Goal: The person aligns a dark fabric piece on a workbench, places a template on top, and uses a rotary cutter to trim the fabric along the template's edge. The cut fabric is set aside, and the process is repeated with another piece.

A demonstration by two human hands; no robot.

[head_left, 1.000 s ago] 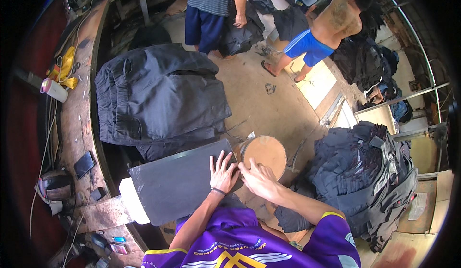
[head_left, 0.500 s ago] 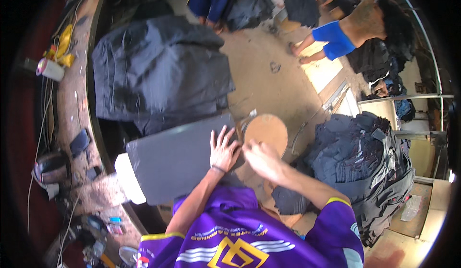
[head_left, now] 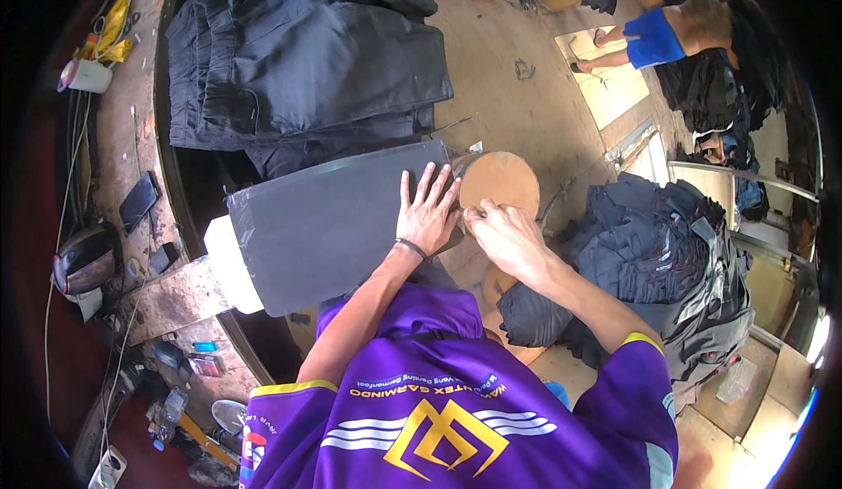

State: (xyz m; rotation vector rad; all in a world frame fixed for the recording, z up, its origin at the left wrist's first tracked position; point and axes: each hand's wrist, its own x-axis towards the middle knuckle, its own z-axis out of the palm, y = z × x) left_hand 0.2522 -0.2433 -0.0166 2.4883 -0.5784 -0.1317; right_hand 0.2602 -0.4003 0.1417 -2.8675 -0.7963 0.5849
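Note:
My left hand (head_left: pixel 427 213) lies flat near the right end of a flat panel with dark grey cloth (head_left: pixel 338 226) over it, its fingers spread and a dark band on the wrist. A white end piece (head_left: pixel 232 264) sticks out from the panel's left side. Just right of it, my right hand (head_left: pixel 509 239) is closed in a pinch at the panel's right edge. What its fingertips hold is hidden. Both hands nearly meet there. Beyond my right hand is a round tan disc (head_left: pixel 500 184), its near edge partly covered by that hand.
Folded black trousers (head_left: pixel 307 59) are heaped beyond the panel. A big pile of dark garments (head_left: pixel 649 261) stands at right. A worn wooden bench (head_left: pixel 140 147) along the left holds a phone (head_left: pixel 139 201) and a white cup (head_left: pixel 85 76). A person in blue shorts (head_left: pixel 653 37) bends over garments far right.
The whole view has shifted, so the panel, disc and hands sit higher in the picture. My left fingers lie flatter and straighter; my right hand stays pinched at the same edge.

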